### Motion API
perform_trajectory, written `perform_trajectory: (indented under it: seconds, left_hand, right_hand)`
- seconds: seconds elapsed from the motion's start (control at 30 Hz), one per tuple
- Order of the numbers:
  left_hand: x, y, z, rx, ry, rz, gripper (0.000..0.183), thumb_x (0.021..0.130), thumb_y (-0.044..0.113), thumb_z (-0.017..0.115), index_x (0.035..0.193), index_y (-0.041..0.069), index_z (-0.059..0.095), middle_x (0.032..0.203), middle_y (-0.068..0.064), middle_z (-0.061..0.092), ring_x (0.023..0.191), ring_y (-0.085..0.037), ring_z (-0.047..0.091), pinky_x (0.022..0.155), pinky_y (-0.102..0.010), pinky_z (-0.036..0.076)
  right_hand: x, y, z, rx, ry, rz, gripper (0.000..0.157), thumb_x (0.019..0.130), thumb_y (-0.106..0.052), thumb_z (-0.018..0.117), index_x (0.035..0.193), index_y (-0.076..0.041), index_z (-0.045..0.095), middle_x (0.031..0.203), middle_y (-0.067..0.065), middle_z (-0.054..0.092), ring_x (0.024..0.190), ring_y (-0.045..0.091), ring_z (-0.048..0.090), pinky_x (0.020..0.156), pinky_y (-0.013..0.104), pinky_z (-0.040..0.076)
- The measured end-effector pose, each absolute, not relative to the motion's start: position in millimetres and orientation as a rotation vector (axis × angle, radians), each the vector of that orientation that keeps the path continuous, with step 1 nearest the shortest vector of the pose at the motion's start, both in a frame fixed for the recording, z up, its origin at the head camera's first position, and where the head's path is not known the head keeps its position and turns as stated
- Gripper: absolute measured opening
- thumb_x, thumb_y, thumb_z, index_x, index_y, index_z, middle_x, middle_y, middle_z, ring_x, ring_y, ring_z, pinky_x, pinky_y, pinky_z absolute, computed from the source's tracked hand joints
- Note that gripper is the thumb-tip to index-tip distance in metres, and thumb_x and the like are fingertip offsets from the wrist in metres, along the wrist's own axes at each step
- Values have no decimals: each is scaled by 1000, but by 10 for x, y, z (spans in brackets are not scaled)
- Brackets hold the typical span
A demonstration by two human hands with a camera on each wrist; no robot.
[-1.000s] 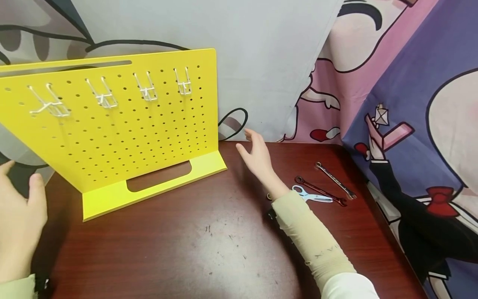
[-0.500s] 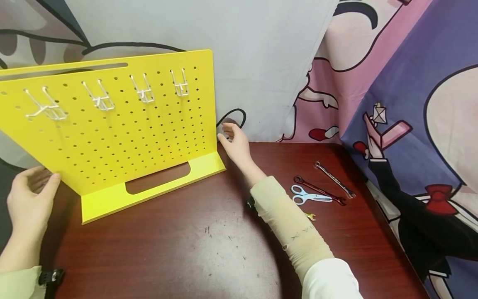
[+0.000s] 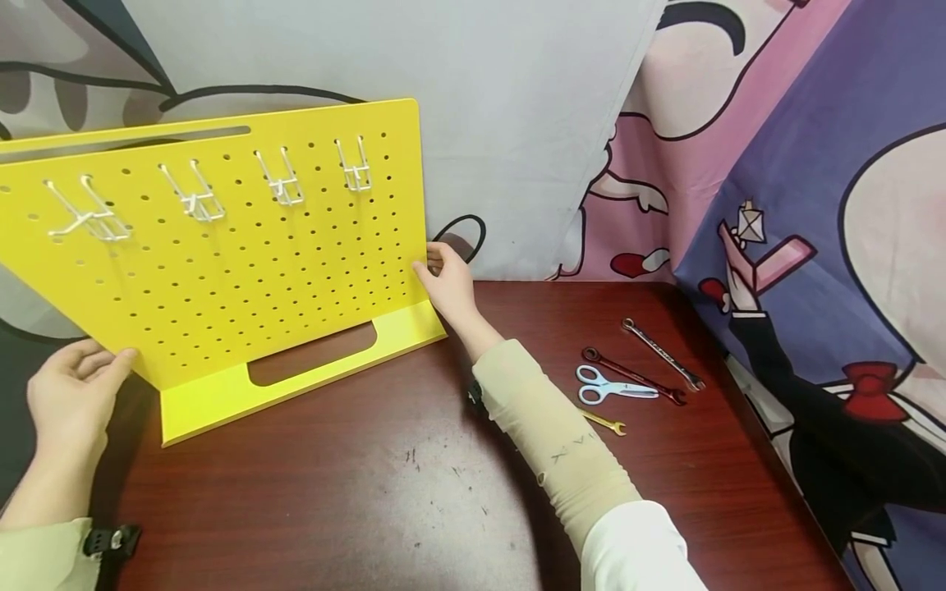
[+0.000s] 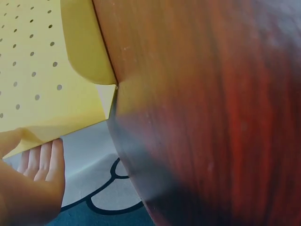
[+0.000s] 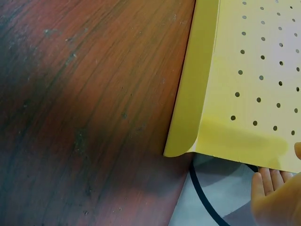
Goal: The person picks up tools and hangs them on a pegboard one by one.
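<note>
A yellow pegboard (image 3: 296, 246) stands upright on the table, its foot flat on the wood. Several white wire hooks (image 3: 197, 195) hang in a row along its upper part. My left hand (image 3: 74, 394) holds the board's left edge low down, thumb over the front and fingers behind. At the opposite edge, my right hand (image 3: 451, 286) pinches the board the same way, just above the foot. In the left wrist view, the left fingers (image 4: 44, 162) reach past the board's edge. The right wrist view catches the right fingers (image 5: 270, 181) at the rim.
On the right of the brown table (image 3: 355, 509) lie light blue scissors (image 3: 613, 386), a red wrench (image 3: 636, 376), a silver wrench (image 3: 663, 355) and a yellow wrench (image 3: 608, 422) partly under the right sleeve. Printed cloth (image 3: 532, 148) hangs behind and to the right.
Both hands have moved inward to the pegboard's side edges and taken hold of it. The right arm's shift left has uncovered the scissors and part of the yellow wrench.
</note>
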State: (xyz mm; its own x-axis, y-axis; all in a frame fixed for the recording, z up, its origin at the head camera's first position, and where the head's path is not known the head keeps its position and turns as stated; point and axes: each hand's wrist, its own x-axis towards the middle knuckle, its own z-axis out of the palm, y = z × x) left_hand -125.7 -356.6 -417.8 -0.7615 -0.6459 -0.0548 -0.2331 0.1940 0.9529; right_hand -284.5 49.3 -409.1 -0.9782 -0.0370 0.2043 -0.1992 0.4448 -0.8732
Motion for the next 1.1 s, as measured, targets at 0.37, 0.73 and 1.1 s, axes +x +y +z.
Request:
perform_trajectory:
  seconds: [0.37,0.73,1.1]
  left_hand:
    - [-1259,-3587,-4176,852,-2123,-1587,42,94,0,72,71,34,62,58,35,60,56,18,57,56,0,42]
    - [-1286,-3618,-4219,775,-2320,-1379,38,96,12,73,74,38,57,57,44,52,54,25,52,59,3,38]
    - [-1372,-3562,-4267,590,-2492,-1024,28,98,14,74,106,-13,70,59,57,34,65,31,35,63,-3,30]
  right_hand:
    - [-2871,450,-4120,153,-2450,1607,31,102,-8,70,132,1,69,124,19,75,113,32,72,100,35,60]
    - [-2893,447,-4172,25,-2413,1524,22,100,-11,74,120,-4,75,115,14,78,105,27,74,93,31,62]
    - [-2876,616,-4250,67,-2409,1478,23,101,-14,73,121,-1,73,116,16,78,107,29,72,96,34,61]
